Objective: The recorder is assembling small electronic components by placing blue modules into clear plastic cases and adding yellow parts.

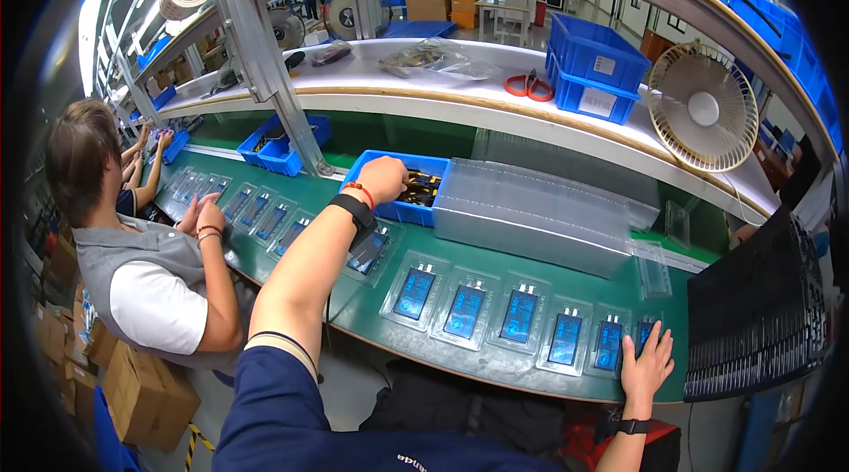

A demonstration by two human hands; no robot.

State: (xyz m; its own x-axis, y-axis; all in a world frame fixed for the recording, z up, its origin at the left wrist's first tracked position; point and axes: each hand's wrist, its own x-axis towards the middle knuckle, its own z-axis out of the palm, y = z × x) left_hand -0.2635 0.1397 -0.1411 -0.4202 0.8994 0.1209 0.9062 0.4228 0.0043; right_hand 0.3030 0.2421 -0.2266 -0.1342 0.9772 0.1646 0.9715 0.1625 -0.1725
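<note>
My left hand [383, 180] reaches over the near-left wall of a blue bin [356, 173], its fingers curled down among black-and-yellow strip-like parts [422, 188]. What its fingertips pinch is hidden. Far to the right, my right hand [647, 368] lies with fingers spread on the last clear plastic tray, partly covering a dark battery-like pack [645, 330]. Leftward from it runs a row of clear trays, each bearing a flat black pack with blue print, such as this pack [564, 338] and another pack [414, 293]. Beneath my left forearm sits one more pack [367, 253] in its tray.
Stacked clear trays [531, 215] lie behind the row on the green bench [371, 317]. A tall stack of black trays [752, 304] stands at the right end. A co-worker [159, 260] sits at my left. Above, a shelf holds blue bins [594, 69], red-handled scissors [529, 87] and a fan [703, 107].
</note>
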